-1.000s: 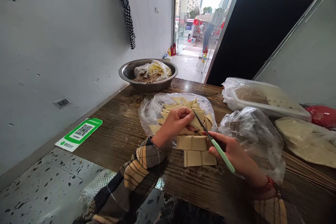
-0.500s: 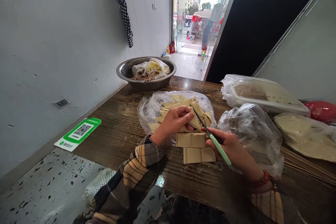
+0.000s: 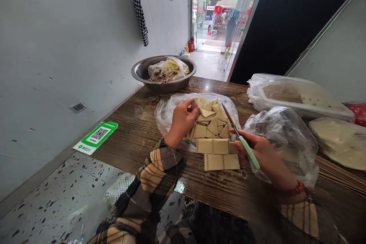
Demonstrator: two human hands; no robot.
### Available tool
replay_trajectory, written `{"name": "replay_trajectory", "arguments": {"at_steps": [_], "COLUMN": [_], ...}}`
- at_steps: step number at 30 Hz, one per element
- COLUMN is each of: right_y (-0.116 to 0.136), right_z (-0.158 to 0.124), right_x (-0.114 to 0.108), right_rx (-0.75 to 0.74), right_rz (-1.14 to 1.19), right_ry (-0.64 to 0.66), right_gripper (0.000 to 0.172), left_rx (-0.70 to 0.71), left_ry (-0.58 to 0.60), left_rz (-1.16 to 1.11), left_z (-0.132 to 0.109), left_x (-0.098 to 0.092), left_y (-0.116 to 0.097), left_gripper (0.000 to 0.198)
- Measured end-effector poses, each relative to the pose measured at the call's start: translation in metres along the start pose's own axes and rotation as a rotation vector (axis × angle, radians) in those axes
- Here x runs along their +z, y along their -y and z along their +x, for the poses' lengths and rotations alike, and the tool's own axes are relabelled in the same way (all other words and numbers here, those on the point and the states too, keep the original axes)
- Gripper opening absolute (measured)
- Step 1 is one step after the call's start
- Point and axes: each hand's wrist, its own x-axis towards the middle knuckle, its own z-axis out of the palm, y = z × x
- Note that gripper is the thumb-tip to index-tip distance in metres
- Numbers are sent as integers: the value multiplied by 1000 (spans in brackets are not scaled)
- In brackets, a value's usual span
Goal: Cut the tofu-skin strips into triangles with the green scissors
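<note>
My left hand (image 3: 183, 118) is at the upper left of a heap of pale tan folded pieces (image 3: 212, 127), which look like dried tofu sheet. Its thumb and fingers are closed on one piece at the heap's edge, partly hidden by the hand. Many of the pieces are triangular, and they lie on a clear plastic bag (image 3: 164, 112). In my right hand (image 3: 261, 156) is a knife (image 3: 248, 151) with a mint-green handle. Its narrow blade points up and left, over the heap's right side. Nearest me lie two flat folded tofu strips, a rear one (image 3: 213, 146) and a front one (image 3: 221, 162).
A metal basin (image 3: 137, 73) with skewers and bagged food stands at the table's far end. On the right are a crumpled plastic bag (image 3: 281, 133), a bagged tray (image 3: 303, 105), a bag of pale sheets (image 3: 337, 141) and thin sticks (image 3: 340, 177). A green QR card (image 3: 95, 137) lies left.
My left hand has moved from the knife to the heap's upper left. The knife blade has come away from the piece my left hand held. The view has shifted slightly.
</note>
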Motion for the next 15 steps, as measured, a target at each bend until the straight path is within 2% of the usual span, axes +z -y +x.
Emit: {"name": "replay_trajectory", "arguments": {"at_steps": [4,9,13,15], "right_y": [-1,-4,-1,0], "right_z": [1,2,0,0], "right_x": [-1,-2,-2,-2], "right_rx": [-2,3,14,14], "right_rz": [6,25,4,-5], "right_ry": [-20,-11,-23,-27], "right_gripper": [64,62,62,62], "left_rx": [123,180,205,216], "left_ry": [-31,40,-41,-68], "left_rz": [140,207,294,328], "left_z": [-1,-1,0,0], "left_x": [2,2,-1,-2], "left_y": [-1,2,5,2], "left_gripper": [34,25,22,14]}}
